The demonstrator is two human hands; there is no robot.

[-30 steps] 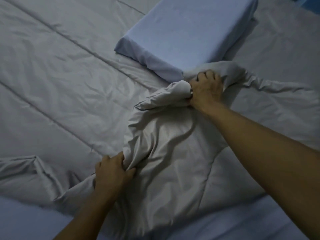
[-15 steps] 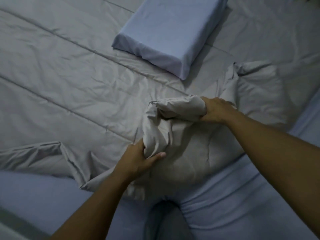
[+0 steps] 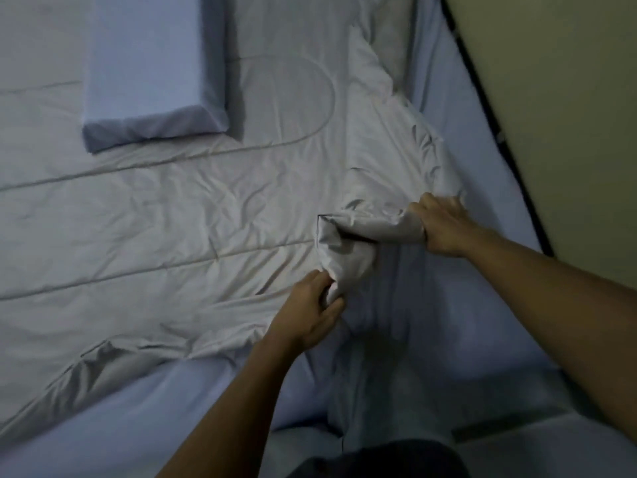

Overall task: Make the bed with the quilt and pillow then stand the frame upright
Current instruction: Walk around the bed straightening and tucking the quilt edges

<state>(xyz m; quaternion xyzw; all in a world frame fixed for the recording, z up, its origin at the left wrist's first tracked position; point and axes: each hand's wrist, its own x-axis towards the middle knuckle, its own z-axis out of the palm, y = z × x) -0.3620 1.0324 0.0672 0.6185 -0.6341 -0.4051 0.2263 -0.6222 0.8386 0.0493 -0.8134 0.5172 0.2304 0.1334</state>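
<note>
blue bedsheet under both; left hand and right hand each grip the bunched quilt corner

From my remote seat I see a dim room (the light is weak and bluish), with a plain pale-yellow wall at right and a dark strip running between it and the blue-sheeted bed.

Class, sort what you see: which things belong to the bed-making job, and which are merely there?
Belongs to the job: crumpled grey stitched quilt, gripped at its corner by the left hand and the right hand; pale blue rectangular pillow lying on the quilt.
Merely there: pale blue bed sheet; beige surface beside the bed.
</note>
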